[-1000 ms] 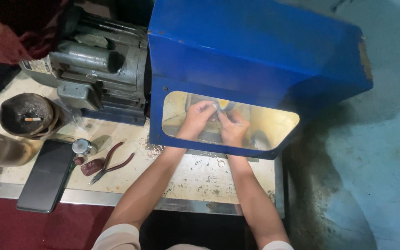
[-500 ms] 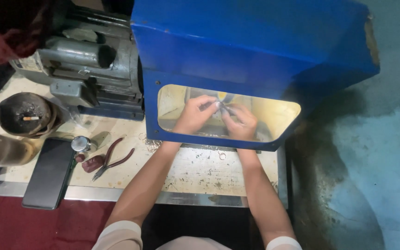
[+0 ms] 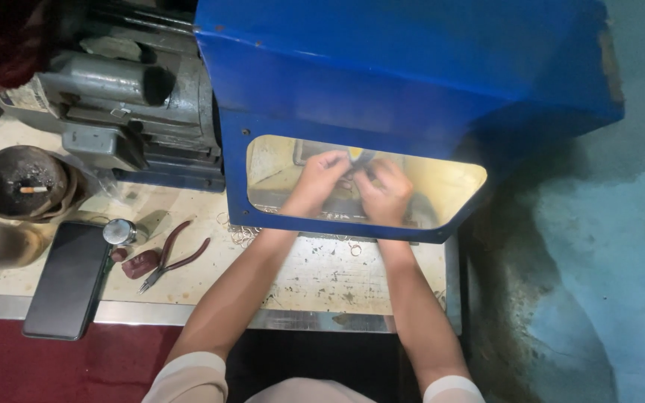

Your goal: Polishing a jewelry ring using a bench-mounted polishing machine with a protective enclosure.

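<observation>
While both hands work inside the blue hood [image 3: 412,67], seen through its lit window, left hand [image 3: 321,179] and right hand [image 3: 387,192] meet, fingers curled on a small metal piece [image 3: 352,177]; grip too blurred to confirm. Motor [image 3: 125,97] stands just left. Pliers [image 3: 169,257], phone [image 3: 65,280], loose rings [image 3: 242,233] lie on the surface [image 3: 322,272]. Risk, judged: fingers close to whatever turns inside; a slip could snag the piece or skin.

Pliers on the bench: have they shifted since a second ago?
No. The red-handled pliers lie in the same spot between the black phone and the blue hood's window, tips toward the phone; only the camera has moved.
</observation>
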